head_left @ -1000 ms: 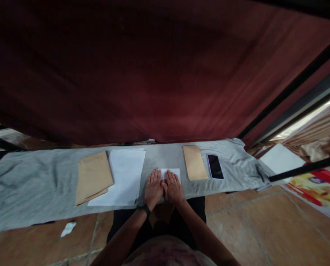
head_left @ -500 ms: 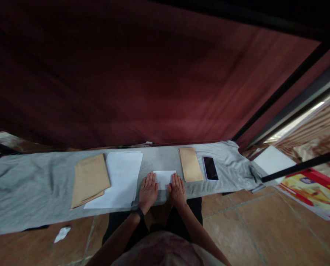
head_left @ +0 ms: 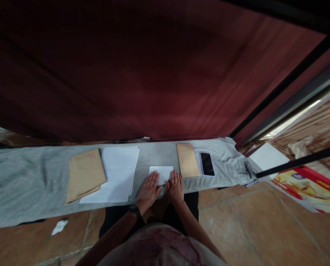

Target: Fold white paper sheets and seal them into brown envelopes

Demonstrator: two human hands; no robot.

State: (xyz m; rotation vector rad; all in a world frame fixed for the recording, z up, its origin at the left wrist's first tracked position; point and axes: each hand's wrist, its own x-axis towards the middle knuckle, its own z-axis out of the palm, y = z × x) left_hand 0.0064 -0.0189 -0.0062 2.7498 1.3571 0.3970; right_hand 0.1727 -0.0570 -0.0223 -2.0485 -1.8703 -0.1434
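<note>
A small white piece of paper, perhaps folded, lies on the grey cloth in front of me. My left hand rests flat on its left side, fingers stretched out, with a dark band at the wrist. On the right side of the paper, my right hand lies flat with its fingers extended. To the left are a stack of white sheets and brown envelopes overlapping it. Right of my hands lies another brown envelope or small stack.
A phone with a dark screen lies on the grey cloth at the right. A red curtain-like panel rises behind. At the right are a black bar and a red and yellow box. A white scrap lies on the tiled floor.
My left hand has shifted toward the near edge of the paper, baring more of its upper left part. My right hand stays at the right edge. The whole view has shifted slightly.
</note>
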